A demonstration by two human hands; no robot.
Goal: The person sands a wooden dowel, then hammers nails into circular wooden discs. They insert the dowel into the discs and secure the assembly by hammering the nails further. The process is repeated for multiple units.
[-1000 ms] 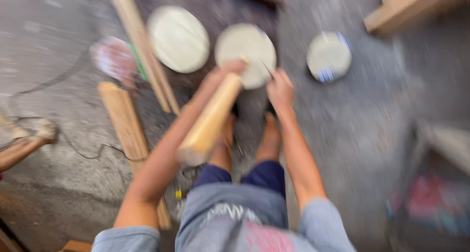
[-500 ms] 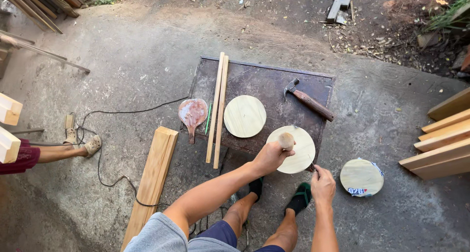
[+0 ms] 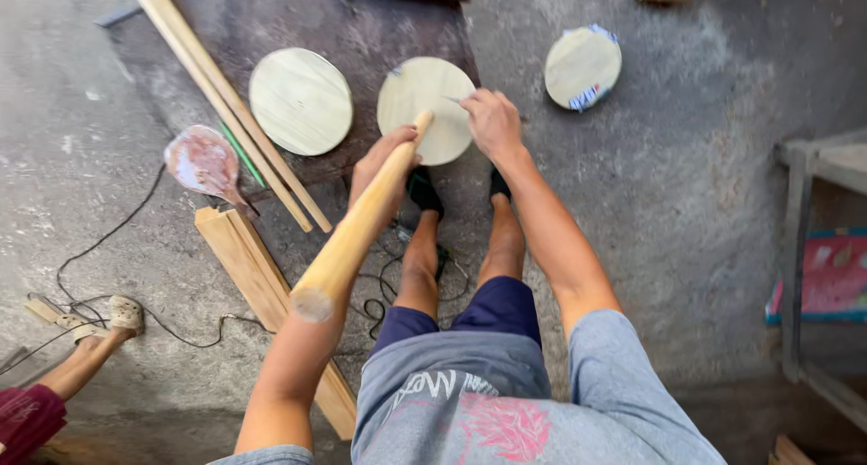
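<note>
My left hand [image 3: 384,162] grips a long tapered wooden rod [image 3: 348,244] near its thin end. That thin tip rests on a round pale wooden disc [image 3: 417,86], and the thick end leans back toward me. My right hand [image 3: 492,122] sits on the disc's right edge, pinching a thin pointed thing [image 3: 452,98]; I cannot tell whether it is a nail or a pencil. The disc lies on a dark board [image 3: 361,32] on the ground, just in front of my feet.
A second disc [image 3: 300,101] lies to the left, a third disc [image 3: 582,66] on the concrete to the right. Long slats [image 3: 226,104], a paddle-shaped piece [image 3: 203,162], a plank [image 3: 262,284] and a cable [image 3: 135,311] lie left. Another person's sandalled foot [image 3: 122,316] is far left. A shelf frame [image 3: 813,248] stands right.
The view has swung down and closer to the disc. Both hands stay at the disc; the rod's thick end now fills the foreground.
</note>
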